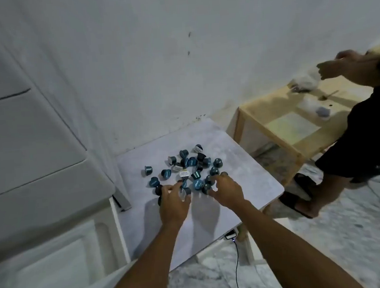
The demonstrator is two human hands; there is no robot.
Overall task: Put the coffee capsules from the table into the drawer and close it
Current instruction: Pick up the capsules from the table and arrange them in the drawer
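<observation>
Several blue and dark coffee capsules [187, 166] lie scattered on a small white table [242, 162]. My left hand [173, 204] is at the near edge of the pile, fingers curled around a capsule or two. At the pile's right side, my right hand [227, 191] has its fingers spread over some capsules and touches them. A white cabinet with drawer fronts [32, 179] stands to the left of the table; I cannot tell which drawer is meant, and none looks open.
Another person [356, 135] in dark clothes stands at the right, hands over a wooden table [280, 125] with paper and small items. A phone with a cable [231, 235] lies below the white table's near edge. The floor is marbled.
</observation>
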